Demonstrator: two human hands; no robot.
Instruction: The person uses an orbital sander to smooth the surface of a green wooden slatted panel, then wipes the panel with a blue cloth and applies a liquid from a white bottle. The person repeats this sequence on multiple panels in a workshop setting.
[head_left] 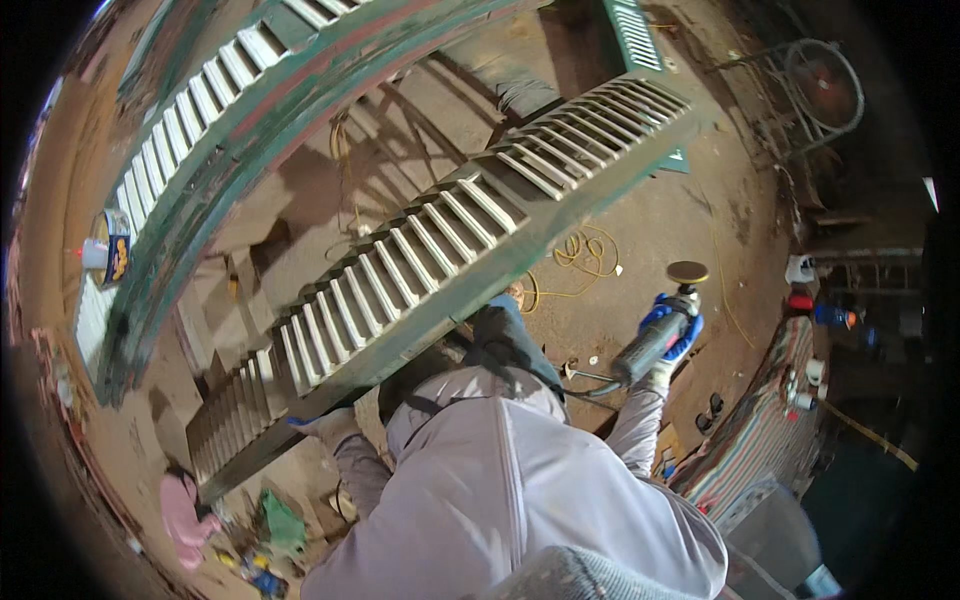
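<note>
A long green louvered shutter [480, 262] with pale slats runs diagonally in front of me. My left hand [328, 426], in a grey and blue glove, is at its near lower edge, closed on the frame, with most of its fingers hidden. Off to the right, my right hand [684, 346], in a blue and white glove, is wrapped round the body of an angle grinder [646, 347]. The grinder's round brown disc [687, 271] points away from me, apart from the shutter. A cable trails from the tool's rear toward my body.
Another louvered shutter [185, 130] stands at the far left, bearing a tin can [116, 247]. A yellow cord [583, 250] lies coiled on the floor beyond the shutter. At right are a striped cloth [752, 428] and a wheeled stand [822, 90]. Pink cloth [183, 520] lies lower left.
</note>
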